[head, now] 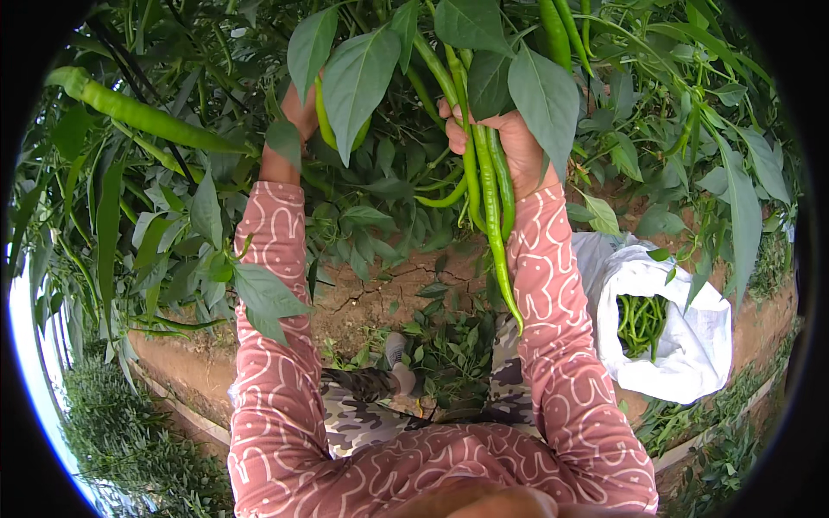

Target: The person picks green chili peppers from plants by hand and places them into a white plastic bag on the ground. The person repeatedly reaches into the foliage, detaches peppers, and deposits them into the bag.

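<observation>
Several long green chili peppers [490, 188] hang down from my right hand [511, 139], whose fingers are closed around their upper ends among the leaves. My left hand [301, 113] reaches up into the pepper plant [363, 71]; leaves cover most of it, and its fingers and whatever they touch are hidden. A green pepper [322, 116] hangs just beside it. Between my hands, a curved pepper [443, 196] hangs lower in the foliage. To the right of my right forearm, a white woven sack [693, 337] stands with its mouth spread, holding many green peppers [641, 324].
A large pepper [155, 120] hangs at the left, near the camera. Leafy branches reach in from both sides. Cracked soil [388, 291] lies below, with fallen leaves and a shoe [396, 353]. Pale strips [181, 408] run along the ground behind.
</observation>
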{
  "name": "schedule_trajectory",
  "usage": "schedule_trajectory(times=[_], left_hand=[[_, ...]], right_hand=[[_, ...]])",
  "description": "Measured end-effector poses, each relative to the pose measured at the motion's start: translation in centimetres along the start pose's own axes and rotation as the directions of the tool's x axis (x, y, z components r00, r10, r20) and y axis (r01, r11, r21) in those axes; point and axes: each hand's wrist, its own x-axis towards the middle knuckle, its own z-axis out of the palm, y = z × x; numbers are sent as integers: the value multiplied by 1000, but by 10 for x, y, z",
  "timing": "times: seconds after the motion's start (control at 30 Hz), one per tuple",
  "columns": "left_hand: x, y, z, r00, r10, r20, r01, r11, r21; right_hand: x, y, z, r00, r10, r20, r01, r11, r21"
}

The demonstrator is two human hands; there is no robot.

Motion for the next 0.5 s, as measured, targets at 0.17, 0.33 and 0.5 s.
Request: schedule_trajectory(times=[0.17, 0.33, 0.5], left_hand=[[-15, 2, 18, 993, 97, -74, -101, 993, -54], [-16, -11, 45, 924, 213, -317, -42, 881, 471], [-29, -17, 48, 738, 667, 105, -267, 146, 953]], right_hand=[[5, 7, -13, 997, -44, 65, 41, 998, 55], [7, 11, -16, 998, -38, 46, 36, 998, 48], [8, 10, -10, 997, -62, 37, 63, 998, -16]])
